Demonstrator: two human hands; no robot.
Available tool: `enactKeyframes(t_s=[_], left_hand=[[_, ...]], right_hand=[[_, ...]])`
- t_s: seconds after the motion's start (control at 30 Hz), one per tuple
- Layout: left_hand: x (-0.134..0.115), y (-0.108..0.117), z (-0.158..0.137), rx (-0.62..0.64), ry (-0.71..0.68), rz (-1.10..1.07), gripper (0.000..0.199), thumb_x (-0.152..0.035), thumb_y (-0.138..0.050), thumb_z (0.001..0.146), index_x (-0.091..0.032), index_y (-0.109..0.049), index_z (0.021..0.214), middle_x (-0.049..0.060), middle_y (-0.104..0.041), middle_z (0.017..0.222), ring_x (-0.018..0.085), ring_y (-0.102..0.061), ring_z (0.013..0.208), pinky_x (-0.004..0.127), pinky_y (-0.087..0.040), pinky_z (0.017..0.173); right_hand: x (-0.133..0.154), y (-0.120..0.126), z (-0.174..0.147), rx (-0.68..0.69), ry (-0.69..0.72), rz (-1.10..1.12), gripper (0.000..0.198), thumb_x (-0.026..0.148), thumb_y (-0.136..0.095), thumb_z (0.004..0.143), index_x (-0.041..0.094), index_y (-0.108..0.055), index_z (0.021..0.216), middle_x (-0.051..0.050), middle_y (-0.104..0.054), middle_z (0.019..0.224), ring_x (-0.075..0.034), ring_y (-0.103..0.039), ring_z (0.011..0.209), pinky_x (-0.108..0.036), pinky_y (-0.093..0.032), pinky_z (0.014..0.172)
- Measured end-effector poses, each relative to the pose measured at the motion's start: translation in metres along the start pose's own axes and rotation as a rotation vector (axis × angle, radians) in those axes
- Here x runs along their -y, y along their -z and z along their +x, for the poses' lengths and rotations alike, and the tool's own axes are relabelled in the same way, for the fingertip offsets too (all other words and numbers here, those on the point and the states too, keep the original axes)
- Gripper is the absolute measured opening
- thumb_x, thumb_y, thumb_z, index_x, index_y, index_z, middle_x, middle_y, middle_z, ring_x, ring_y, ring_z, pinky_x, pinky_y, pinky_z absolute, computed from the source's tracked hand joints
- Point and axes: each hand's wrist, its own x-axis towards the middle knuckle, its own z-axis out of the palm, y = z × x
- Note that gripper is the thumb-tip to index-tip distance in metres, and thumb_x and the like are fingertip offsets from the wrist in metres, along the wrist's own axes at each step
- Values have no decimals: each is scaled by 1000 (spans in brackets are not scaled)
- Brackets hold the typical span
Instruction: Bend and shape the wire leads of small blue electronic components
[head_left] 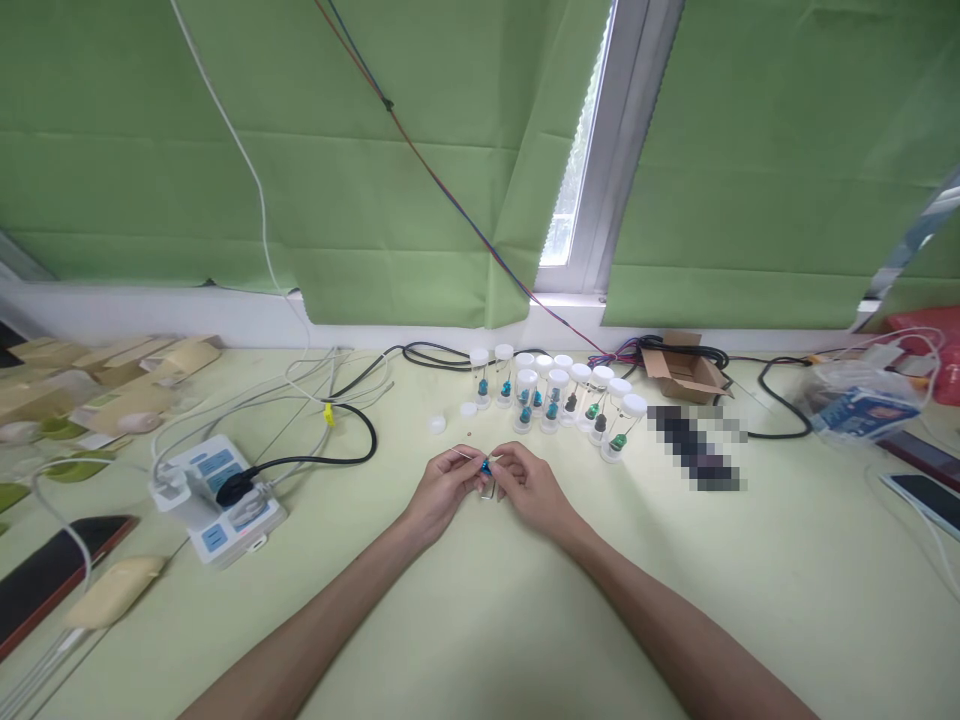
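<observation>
My left hand (446,490) and my right hand (529,487) meet low over the table. Their fingertips pinch a small shiny blue piece (486,467) between them; its exact kind is too small to make out. A thin pale wire or stick (463,453) shows at the left fingers. Just under the fingertips is a small clear piece with a metal-looking edge (487,492), partly covered. Beyond my hands stand several clear vials with white caps (551,410), holding blue, green or dark pieces on thin wires. Two loose white caps (437,425) lie nearby, beside a tiny reddish bit (469,434).
On the left are a power strip (225,500) with plugs and cables, a beige oval object (116,592) and a dark phone-like slab (56,570). An open cardboard box (686,370), a plastic bag (859,400) and a phone (926,500) lie on the right.
</observation>
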Motion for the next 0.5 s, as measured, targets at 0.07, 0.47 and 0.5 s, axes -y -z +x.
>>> enactKeyframes(t_s=[0.07, 0.47, 0.5], left_hand=[[0, -1, 0, -23, 1, -5, 15, -24, -74, 72, -14, -64, 77, 3, -64, 74, 13, -58, 65, 26, -46, 63], [-1, -2, 0, -7, -11, 2, 16, -25, -75, 70, -14, -65, 76, 3, -64, 71, 13, -58, 63, 28, -46, 63], [-2, -3, 0, -7, -13, 1, 16, -25, -75, 70, -14, -65, 76, 3, -64, 70, 13, -58, 63, 28, -46, 63]], right_hand=[[0, 0, 0, -11, 7, -29, 24, 36, -56, 85, 21, -53, 103, -4, -62, 91, -13, -60, 62, -26, -48, 58], [-3, -1, -1, 4, 2, 6, 23, 35, -52, 88, 20, -53, 105, -1, -61, 76, -13, -59, 60, -27, -49, 59], [-3, -1, -1, 8, 3, 8, 22, 35, -51, 88, 20, -53, 104, -1, -61, 74, -13, -58, 59, -27, -48, 58]])
